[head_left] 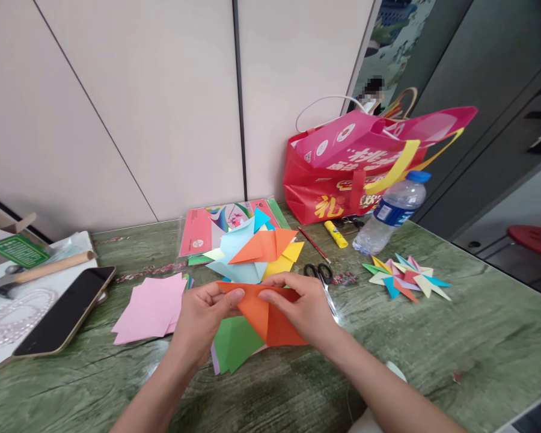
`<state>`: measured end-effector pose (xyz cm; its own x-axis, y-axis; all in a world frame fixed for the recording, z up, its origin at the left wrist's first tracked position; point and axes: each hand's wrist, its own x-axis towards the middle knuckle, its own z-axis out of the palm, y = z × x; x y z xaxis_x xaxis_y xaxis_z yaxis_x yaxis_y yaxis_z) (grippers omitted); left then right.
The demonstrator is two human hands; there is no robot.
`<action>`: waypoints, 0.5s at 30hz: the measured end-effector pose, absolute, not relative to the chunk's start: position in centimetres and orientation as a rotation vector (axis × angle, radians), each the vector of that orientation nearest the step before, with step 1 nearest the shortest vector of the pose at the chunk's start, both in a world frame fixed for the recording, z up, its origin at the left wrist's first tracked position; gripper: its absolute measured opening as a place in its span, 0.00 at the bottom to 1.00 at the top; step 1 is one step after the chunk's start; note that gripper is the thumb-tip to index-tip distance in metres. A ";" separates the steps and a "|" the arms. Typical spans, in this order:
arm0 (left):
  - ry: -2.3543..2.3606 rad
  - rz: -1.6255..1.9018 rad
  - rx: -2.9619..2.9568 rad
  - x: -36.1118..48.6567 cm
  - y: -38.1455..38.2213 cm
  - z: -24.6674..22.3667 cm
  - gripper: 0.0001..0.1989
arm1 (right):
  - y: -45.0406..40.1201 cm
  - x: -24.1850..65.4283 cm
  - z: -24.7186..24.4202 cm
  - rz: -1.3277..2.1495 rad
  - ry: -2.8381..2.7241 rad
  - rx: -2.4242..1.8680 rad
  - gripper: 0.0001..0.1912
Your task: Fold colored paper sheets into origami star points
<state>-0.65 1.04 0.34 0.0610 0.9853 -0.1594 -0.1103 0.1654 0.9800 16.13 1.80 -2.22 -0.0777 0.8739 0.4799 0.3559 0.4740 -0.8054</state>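
Left hand: your left hand (pixel 201 319) pinches the upper left end of the orange paper between thumb and fingers.
Right hand: your right hand (pixel 304 304) clamps the same upper edge, thumb on the near face, fingers behind.
Orange paper: the orange paper (pixel 282 325) is between your two hands, partly folded, in front of the green sheets (pixel 237 346).
Left of your hands: pink sheets (pixel 148 310) lie on the tabletop (pixel 473 349); farther left are a phone (pixel 67 313) and a hammer (pixel 56 267).
Beyond your hands: you have a pile of folded pieces (pixel 241 246) in blue, orange and yellow.
Beside your right hand: scissors (pixel 324 275), black handles pointing away from you.
Farther right: a many-coloured paper star (pixel 410 276) lies flat, near an upright, slightly tilted bottle (pixel 390 213).
Back: a red bag (pixel 329 180) stands against the wall panels, a yellow glue stick (pixel 336 234) before it.
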 end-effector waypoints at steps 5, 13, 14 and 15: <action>1.060 1.026 1.045 -0.4 0.8 0.6 0.10 | 1.7 16.2 -2.1 0.612 -1.630 -1.083 0.01; 1.033 0.908 1.092 0.6 0.4 0.3 0.12 | 1.7 16.2 -1.9 0.605 -1.542 -1.093 0.02; 1.030 0.915 1.091 0.6 0.4 0.1 0.11 | 1.7 16.1 -1.9 0.606 -1.537 -1.098 0.02; 1.032 0.925 1.089 0.6 0.4 0.0 0.11 | 1.7 16.1 -2.0 0.606 -1.532 -1.103 0.02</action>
<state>0.63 0.39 -0.03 0.2644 0.9457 -0.1891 -0.0848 0.2181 0.9722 16.13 1.75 -1.95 0.0327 0.8821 0.4698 0.3221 0.4357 -0.8405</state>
